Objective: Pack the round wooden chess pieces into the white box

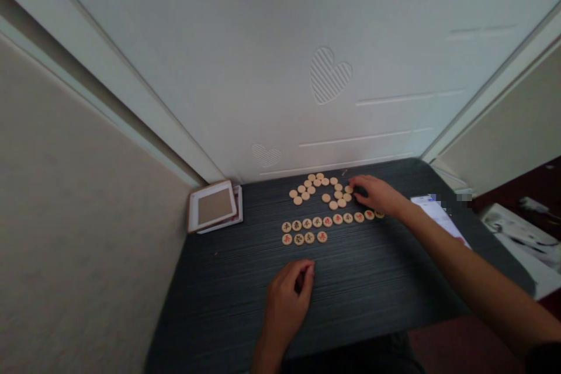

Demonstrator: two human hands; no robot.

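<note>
At twelve o'clock from the two rows of marked discs (328, 221), a curved scatter of plain-faced discs (333, 205) lies near the back of the dark table (236, 286); one of these sits inside the curve. The marked discs bear red or black characters: ten stand in the farther row, four in the nearer, which is aligned with its left end. The right-most disc of the longer row is partly hidden by the right arm.

Toward one o'clock from the rows, the right hand (372, 191) hovers or rests at the right end of the plain scatter, its fingers bent and its fingertips just beside the outermost disc; whether it pinches anything cannot be told. Around seven o'clock, the left hand (289, 295) is at the near side of the table, fingers curled in and thumb tip against the forefinger; what may lie inside the curl is hidden.

At three o'clock, beyond the right forearm, lies a phone (433, 214) with a lit screen. Toward nine o'clock, a shallow white-rimmed box (214, 207) is by the table's left edge. Above, at twelve, a ridged heart (331, 76) decorates the white panel (245, 58).
</note>
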